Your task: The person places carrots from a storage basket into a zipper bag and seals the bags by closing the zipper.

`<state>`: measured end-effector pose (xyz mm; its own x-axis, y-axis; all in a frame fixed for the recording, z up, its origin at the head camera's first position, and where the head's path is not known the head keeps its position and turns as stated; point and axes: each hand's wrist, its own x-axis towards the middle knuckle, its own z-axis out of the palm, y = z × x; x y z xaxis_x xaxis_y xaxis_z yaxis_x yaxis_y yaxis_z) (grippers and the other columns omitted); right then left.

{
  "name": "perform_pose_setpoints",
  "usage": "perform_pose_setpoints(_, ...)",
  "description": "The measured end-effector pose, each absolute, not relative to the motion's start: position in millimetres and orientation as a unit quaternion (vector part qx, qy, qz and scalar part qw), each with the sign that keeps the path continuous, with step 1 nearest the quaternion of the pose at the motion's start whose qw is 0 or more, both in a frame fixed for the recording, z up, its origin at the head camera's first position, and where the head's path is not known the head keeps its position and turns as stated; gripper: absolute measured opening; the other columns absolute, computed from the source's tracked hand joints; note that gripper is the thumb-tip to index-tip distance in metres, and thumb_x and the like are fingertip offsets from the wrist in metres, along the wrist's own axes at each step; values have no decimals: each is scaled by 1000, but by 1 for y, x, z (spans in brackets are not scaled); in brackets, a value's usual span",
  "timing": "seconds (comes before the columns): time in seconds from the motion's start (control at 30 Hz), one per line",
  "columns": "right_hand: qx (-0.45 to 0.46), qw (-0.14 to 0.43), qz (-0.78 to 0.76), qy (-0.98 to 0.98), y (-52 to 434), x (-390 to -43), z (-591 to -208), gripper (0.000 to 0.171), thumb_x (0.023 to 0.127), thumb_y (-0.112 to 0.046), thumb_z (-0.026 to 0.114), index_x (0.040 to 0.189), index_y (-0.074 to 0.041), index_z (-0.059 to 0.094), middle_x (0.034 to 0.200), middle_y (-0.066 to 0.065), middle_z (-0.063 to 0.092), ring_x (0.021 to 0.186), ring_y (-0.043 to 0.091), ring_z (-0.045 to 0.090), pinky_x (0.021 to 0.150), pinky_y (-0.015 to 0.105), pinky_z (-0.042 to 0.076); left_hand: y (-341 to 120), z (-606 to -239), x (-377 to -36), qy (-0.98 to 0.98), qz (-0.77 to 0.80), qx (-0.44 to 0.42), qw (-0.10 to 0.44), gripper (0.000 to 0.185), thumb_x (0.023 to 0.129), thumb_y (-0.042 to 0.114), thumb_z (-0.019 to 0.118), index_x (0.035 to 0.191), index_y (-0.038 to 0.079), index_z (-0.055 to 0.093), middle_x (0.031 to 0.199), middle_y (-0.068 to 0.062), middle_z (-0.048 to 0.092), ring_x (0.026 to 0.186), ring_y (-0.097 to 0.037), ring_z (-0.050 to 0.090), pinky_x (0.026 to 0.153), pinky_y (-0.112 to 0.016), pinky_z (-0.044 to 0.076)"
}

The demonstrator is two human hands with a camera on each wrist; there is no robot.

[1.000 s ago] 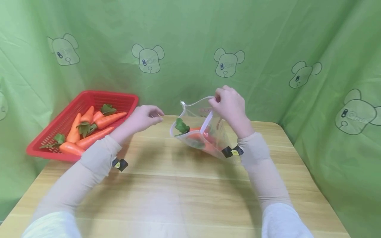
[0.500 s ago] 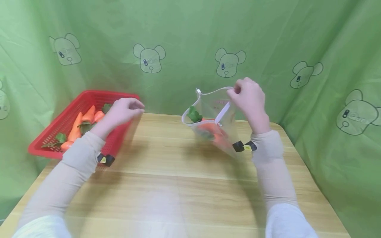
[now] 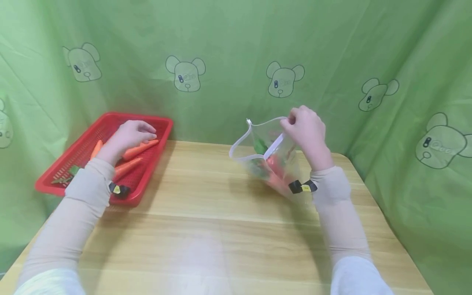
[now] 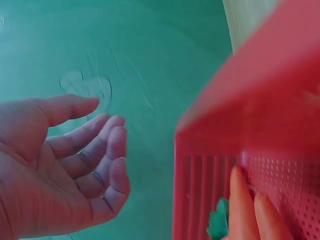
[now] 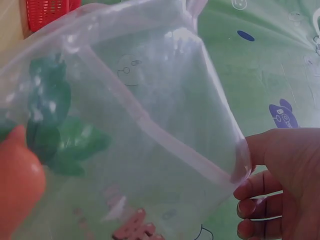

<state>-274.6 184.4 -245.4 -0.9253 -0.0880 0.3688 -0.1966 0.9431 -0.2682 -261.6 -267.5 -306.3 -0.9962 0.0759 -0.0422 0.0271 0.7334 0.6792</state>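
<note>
Green cloth with bear faces hangs behind a wooden table (image 3: pixel 221 229). On the left side sits a red basket (image 3: pixel 90 135) with carrots (image 3: pixel 138 149) in it. They lie with their long sides going from near-left to far-right, points toward the far right.

The left hand (image 3: pixel 129 135) is over the basket, right above the carrots. Its fingers are loose and a bit bent in the left wrist view (image 4: pixel 65 165), and it holds nothing. I cannot tell if it touches a carrot yet. The carrots are just under it, so this hand is much nearer to them than the other one.

The right hand (image 3: pixel 306 127) is well apart, on the right side of the table. Its fingers pinch the top edge of a clear bag (image 3: pixel 271 157) and hold it up. The bag's mouth is open and faces left, toward the basket. Inside are orange carrots and green leaves (image 5: pixel 50 125). The bag's bottom rests on the table.
</note>
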Motion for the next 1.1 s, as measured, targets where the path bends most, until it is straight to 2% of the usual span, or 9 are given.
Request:
perform_pose_setpoints(0.23, 83, 178, 151, -969, 180, -276, -250, 21, 85, -22, 48, 82, -5, 60, 92, 12, 56, 82, 28, 50, 65, 41, 44, -297, -323, -271, 923, 367, 8, 117, 48, 94, 25, 61, 132, -3, 52, 127, -24, 56, 103, -31, 60, 73, -29, 51)
perform_pose_setpoints(0.43, 88, 175, 145, -970, 175, -276, -253, 20, 86, -23, 49, 77, -7, 56, 89, 11, 53, 79, 27, 47, 62, 38, 40, -311, -336, -280, 905, 402, -20, 139, 52, 93, 22, 63, 134, -7, 50, 118, -16, 60, 91, -16, 58, 74, -30, 51)
perform_pose_setpoints(0.6, 95, 180, 145, -968, 171, -277, -255, 20, 85, -23, 49, 72, -8, 52, 85, 9, 51, 77, 25, 46, 60, 36, 37, -317, -347, -289, 901, 402, -24, 163, 49, 94, 21, 60, 131, -9, 49, 115, -14, 62, 104, -25, 59, 85, -40, 52)
perform_pose_setpoints(0.7, 98, 180, 147, -968, 169, -277, -256, 20, 85, -23, 49, 71, -9, 51, 84, 8, 50, 76, 25, 46, 59, 35, 36, -320, -354, -293, 898, 401, -33, 179, 44, 93, 22, 62, 125, -8, 53, 100, -7, 65, 98, -23, 60, 87, -42, 51)
perform_pose_setpoints(0.83, 98, 181, 147, -968, 167, -277, -257, 20, 85, -23, 49, 70, -9, 50, 83, 8, 50, 76, 25, 46, 59, 36, 36, -321, -362, -296, 901, 390, -39, 185, 34, 91, 18, 64, 114, -6, 60, 69, 8, 55, 69, -12, 53, 68, -31, 48)
perform_pose_setpoints(0.93, 97, 181, 148, -967, 166, -277, -258, 21, 85, -23, 49, 69, -9, 50, 83, 8, 49, 76, 25, 46, 59, 36, 35, -320, -366, -297, 914, 365, -24, 175, 26, 89, 16, 65, 105, -5, 65, 62, 7, 51, 62, -12, 48, 60, -29, 42)
perform_pose_setpoints(1.03, 97, 180, 148, -968, 165, -277, -258, 21, 85, -23, 50, 69, -9, 50, 82, 8, 49, 76, 25, 45, 59, 35, 35, -320, -370, -299, 937, 311, 6, 157, 14, 84, 14, 66, 84, 0, 67, 61, 5, 50, 62, -14, 46, 59, -28, 40)
perform_pose_setpoints(1.1, 98, 180, 148, -967, 165, -278, -259, 22, 86, -24, 51, 69, -9, 50, 82, 8, 49, 75, 25, 45, 59, 35, 35, -319, -372, -300, 951, 269, 24, 149, 13, 80, 13, 67, 70, 6, 63, 59, 4, 47, 60, -14, 44, 59, -28, 39)
